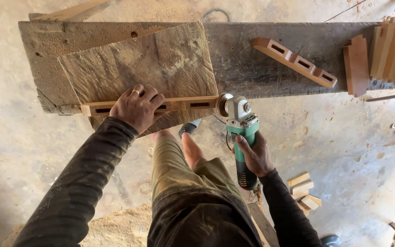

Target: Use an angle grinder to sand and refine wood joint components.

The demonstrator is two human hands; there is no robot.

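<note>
grinding the end of a slotted rail

dark sleeves and an olive-trousered knee fill the near view, with a bare foot (192, 150) below the work. right hand (255, 156) is closed round the black handle of a green and grey angle grinder (240, 132), its disc meeting the right end of a long pale wooden rail with rectangular slots (184, 104). left hand (136, 109), a ring on one finger, lies spread over the rail, fingers curled across its top, pressing it down onto a rough, weathered plank (147, 68) that sits on a dark, worn wooden surface (270, 68).

to do this well, the pressing hand seems best kept well apart from the disc, with weight straight down so the rail cannot skid along the plank. light, even contact at the end looks wiser than leaning in. the foot sits beneath the disc, a risk worth minding.

a second reddish slotted rail (294, 61) and stacked reddish boards (392, 50) lie further right; small offcut blocks (305, 194) rest on the dusty floor.
</note>
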